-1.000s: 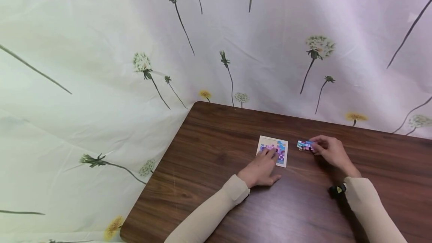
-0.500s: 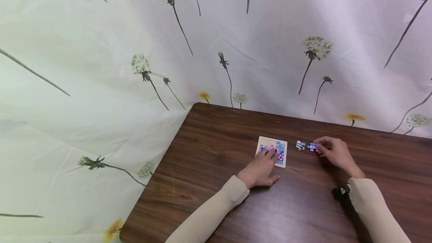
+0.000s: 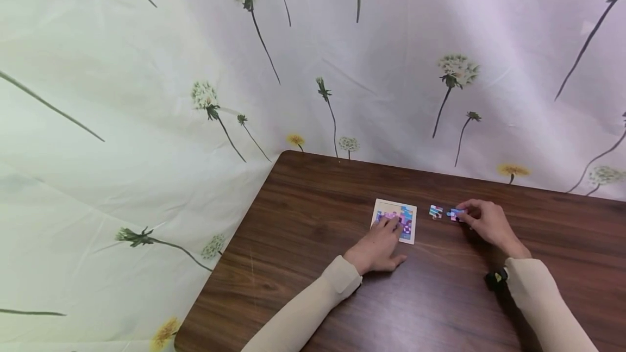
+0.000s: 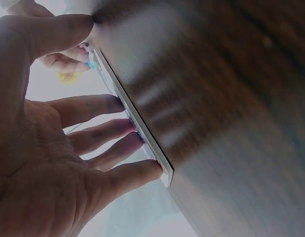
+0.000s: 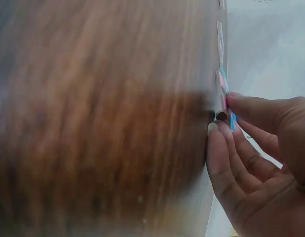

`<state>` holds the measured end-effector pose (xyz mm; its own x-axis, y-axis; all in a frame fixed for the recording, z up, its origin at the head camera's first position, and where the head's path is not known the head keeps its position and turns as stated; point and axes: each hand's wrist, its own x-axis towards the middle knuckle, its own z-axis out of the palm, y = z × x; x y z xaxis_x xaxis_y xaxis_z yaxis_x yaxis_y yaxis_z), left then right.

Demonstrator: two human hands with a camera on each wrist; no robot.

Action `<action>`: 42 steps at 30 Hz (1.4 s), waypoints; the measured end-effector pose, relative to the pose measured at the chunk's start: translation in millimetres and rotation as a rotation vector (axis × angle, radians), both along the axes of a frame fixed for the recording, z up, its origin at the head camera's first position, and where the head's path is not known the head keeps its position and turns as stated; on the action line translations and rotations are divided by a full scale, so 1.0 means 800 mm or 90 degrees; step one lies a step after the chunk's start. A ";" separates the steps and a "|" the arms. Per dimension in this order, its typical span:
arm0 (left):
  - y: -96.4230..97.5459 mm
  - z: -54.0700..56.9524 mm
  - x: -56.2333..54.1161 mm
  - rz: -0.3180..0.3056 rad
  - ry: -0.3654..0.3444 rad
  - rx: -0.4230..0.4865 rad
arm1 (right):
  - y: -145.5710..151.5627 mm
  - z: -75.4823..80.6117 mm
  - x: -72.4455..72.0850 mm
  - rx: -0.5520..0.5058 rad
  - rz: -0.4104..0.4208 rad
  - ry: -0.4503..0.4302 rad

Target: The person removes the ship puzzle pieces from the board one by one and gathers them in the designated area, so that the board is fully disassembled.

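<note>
A small puzzle tray with a pale frame lies on the table, part of its bottom bare and the rest filled with colourful pieces. My left hand rests on its near left part, fingers extended; in the left wrist view the fingertips touch along the tray's edge. To the right of the tray, my right hand pinches a blue and purple jigsaw piece between thumb and fingers. The right wrist view shows this piece tilted up close to the tabletop. Another jigsaw piece lies between the tray and the held one.
The dark wooden table has its left edge and rounded far corner in view. A pale cloth printed with dandelions hangs behind it and along the left side. A dark band sits at my right wrist.
The two loose pieces, side by side a second ago, are now apart. My right hand has shifted slightly right with one of them. My left hand has stayed on the tray.
</note>
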<state>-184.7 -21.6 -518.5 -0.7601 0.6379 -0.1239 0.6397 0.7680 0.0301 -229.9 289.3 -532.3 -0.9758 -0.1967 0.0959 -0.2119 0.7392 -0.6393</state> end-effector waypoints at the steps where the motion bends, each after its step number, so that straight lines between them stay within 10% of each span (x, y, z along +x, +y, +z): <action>1: 0.000 -0.001 0.000 0.001 0.001 0.000 | 0.000 0.000 -0.001 0.002 -0.002 0.002; 28: -0.003 0.003 0.002 0.001 -0.002 -0.002 | -0.002 0.003 -0.002 0.008 -0.005 0.029; 42: 0.000 0.004 -0.001 -0.015 0.037 -0.022 | -0.023 0.015 -0.007 0.016 0.005 0.133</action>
<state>-185.5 -21.5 -515.5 -0.7513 0.6520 -0.1017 0.6576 0.7526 -0.0335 -235.8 271.1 -520.4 -0.9336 -0.2091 0.2910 -0.3438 0.7518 -0.5627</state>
